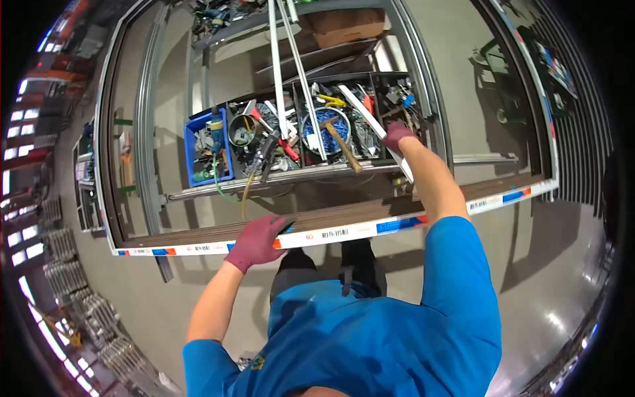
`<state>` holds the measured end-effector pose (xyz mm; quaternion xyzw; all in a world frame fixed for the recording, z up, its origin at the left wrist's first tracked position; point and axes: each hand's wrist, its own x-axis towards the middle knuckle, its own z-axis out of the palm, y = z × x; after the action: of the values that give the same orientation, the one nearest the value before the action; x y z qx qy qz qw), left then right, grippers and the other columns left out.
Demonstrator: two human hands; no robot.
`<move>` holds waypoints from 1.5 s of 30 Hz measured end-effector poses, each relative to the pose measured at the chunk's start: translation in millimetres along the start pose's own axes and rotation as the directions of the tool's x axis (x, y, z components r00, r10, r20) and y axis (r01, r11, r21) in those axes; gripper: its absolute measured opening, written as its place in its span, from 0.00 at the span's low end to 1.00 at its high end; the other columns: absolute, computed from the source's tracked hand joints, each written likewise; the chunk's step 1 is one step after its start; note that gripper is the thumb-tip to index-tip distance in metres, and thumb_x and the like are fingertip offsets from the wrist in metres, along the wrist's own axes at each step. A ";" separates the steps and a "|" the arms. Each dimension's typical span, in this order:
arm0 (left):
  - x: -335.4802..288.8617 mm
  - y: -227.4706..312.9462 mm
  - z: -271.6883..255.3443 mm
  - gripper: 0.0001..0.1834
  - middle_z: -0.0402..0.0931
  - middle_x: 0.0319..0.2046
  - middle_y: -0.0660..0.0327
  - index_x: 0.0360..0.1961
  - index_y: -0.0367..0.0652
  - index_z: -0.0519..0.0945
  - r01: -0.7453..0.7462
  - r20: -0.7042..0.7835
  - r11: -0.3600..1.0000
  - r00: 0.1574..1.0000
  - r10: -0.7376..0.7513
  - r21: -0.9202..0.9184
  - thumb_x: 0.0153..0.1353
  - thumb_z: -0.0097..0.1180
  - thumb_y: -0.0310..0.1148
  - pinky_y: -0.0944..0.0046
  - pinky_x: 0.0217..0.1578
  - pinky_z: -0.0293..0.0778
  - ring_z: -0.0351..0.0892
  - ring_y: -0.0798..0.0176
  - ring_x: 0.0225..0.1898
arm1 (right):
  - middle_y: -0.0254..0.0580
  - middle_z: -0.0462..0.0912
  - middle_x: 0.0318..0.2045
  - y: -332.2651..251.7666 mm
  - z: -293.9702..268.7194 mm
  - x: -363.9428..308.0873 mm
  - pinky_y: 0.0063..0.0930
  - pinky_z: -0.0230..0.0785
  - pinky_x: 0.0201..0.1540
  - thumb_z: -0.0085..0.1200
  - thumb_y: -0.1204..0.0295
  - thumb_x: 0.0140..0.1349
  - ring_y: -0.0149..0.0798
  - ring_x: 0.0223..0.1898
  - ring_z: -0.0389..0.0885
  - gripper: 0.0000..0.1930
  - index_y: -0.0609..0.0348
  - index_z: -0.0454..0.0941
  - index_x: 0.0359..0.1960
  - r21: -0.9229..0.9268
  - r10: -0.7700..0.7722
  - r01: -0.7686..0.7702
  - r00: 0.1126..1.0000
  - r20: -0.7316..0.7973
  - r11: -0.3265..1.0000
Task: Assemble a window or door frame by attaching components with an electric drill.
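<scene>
My right hand (399,135), in a maroon glove, is closed around a long white strip (364,109). The strip slants across the front edge of a compartmented tray (307,169). My left hand (254,241), gloved the same, rests on the near rail of a large rectangular frame (331,236). Its fingers are closed by a small dark piece (286,225) whose kind I cannot make out. The frame's rail is brown inside and covered with white, blue and orange printed tape outside. Two more long white strips (276,73) lie across the tray, left of my right hand.
The tray holds a hammer (342,145), a round tub of blue pieces (325,129), yellow-handled pliers (332,100) and loose small parts. A power tool (264,152) with a hose lies at the front, beside a blue bin (192,152). Metal rails (420,59) support the frame.
</scene>
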<state>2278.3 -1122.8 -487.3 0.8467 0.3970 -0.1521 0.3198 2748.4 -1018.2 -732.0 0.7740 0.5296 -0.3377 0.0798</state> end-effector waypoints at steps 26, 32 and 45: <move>13.5 152.0 -59.6 0.52 0.64 0.71 0.46 0.74 0.48 0.67 -0.026 -0.512 0.975 0.848 0.138 0.220 0.49 0.76 0.51 0.38 0.72 0.58 0.60 0.36 0.73 | 0.47 0.87 0.47 145.9 -148.1 -340.3 0.48 0.79 0.49 0.65 0.55 0.63 0.56 0.48 0.85 0.23 0.52 0.80 0.56 -0.131 -0.706 0.694 0.694 -0.136 0.708; 57.5 282.5 -5.4 0.23 0.86 0.45 0.47 0.50 0.43 0.87 -0.006 -0.125 0.995 0.992 -0.007 -0.099 0.63 0.66 0.50 0.49 0.51 0.79 0.85 0.41 0.47 | 0.44 0.86 0.45 256.6 -155.1 -369.1 0.49 0.79 0.45 0.62 0.55 0.64 0.54 0.47 0.85 0.20 0.52 0.81 0.52 -0.111 -0.779 0.777 0.593 -0.205 0.620; 268.2 626.2 131.9 0.22 0.86 0.43 0.46 0.47 0.46 0.86 -0.086 -0.133 0.996 0.987 0.086 0.002 0.73 0.52 0.53 0.42 0.47 0.78 0.84 0.37 0.46 | 0.51 0.85 0.36 663.9 -202.4 -370.6 0.52 0.78 0.47 0.60 0.54 0.65 0.58 0.41 0.85 0.17 0.54 0.84 0.42 -0.101 -0.583 0.596 0.712 -0.391 0.797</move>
<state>2931.1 -1356.7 -459.8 0.8707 0.3810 -0.0806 0.3003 3338.9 -1487.7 -508.8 0.6183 0.7474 -0.1870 -0.1554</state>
